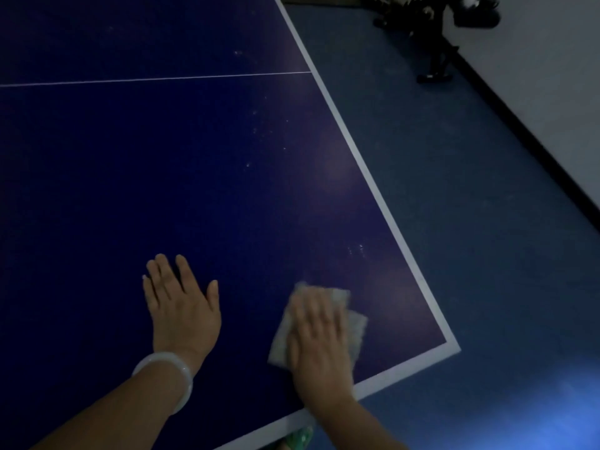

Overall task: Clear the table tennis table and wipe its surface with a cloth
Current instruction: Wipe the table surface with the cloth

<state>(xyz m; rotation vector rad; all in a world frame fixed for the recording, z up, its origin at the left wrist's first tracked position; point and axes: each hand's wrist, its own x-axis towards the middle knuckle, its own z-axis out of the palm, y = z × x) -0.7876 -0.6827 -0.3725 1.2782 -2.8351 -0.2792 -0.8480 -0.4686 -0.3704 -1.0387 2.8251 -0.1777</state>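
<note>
The dark blue table tennis table (pixel 162 173) fills the left and middle of the view, with white edge lines and a thin white centre line. My right hand (pixel 319 339) presses flat on a pale grey cloth (pixel 355 323) near the table's near right corner; hand and cloth are blurred by motion. My left hand (pixel 181 300) rests flat on the table surface to the left of the cloth, fingers straight, with a pale bangle on the wrist. Faint whitish specks dot the surface beyond the cloth.
Blue floor (pixel 470 222) lies to the right of the table. A dark legged object (pixel 435 30) stands on the floor at the top right beside a white wall (pixel 552 76). Something green (pixel 298 438) shows under the table's near edge.
</note>
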